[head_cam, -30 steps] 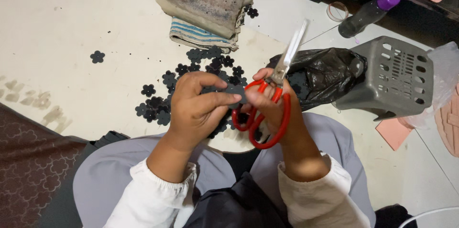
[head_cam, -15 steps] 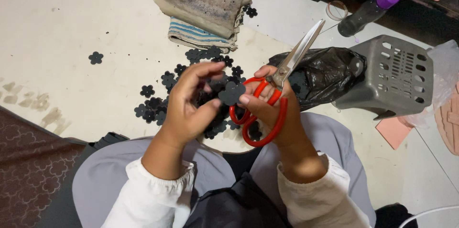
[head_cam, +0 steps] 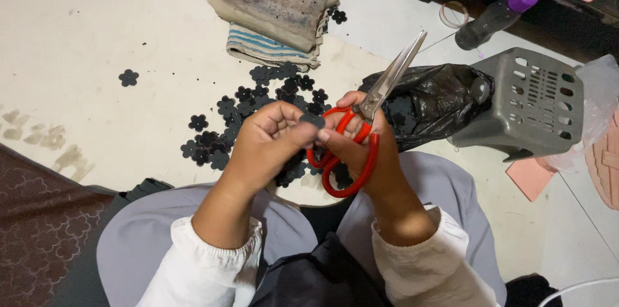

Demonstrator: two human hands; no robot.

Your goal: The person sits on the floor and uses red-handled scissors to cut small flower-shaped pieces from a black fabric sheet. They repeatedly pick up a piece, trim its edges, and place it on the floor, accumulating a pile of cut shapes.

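My right hand (head_cam: 367,152) grips red-handled scissors (head_cam: 361,133), their closed steel blades pointing up and to the right. My left hand (head_cam: 261,146) pinches a small black flower-shaped piece (head_cam: 312,119) between thumb and fingers, right against the right hand's fingertips. Both hands meet above my lap, over a heap of black flower-shaped cutouts (head_cam: 248,114) scattered on the pale floor.
A folded striped cloth with a grey piece on top (head_cam: 280,14) lies further away. A black plastic bag (head_cam: 432,101) and an overturned grey plastic basket (head_cam: 525,104) sit to the right. A dark bottle with a purple cap (head_cam: 493,17) lies near dark furniture.
The left hand turned the black piece and closed tighter against the right hand. The scissors tilted slightly and their blades stayed shut.
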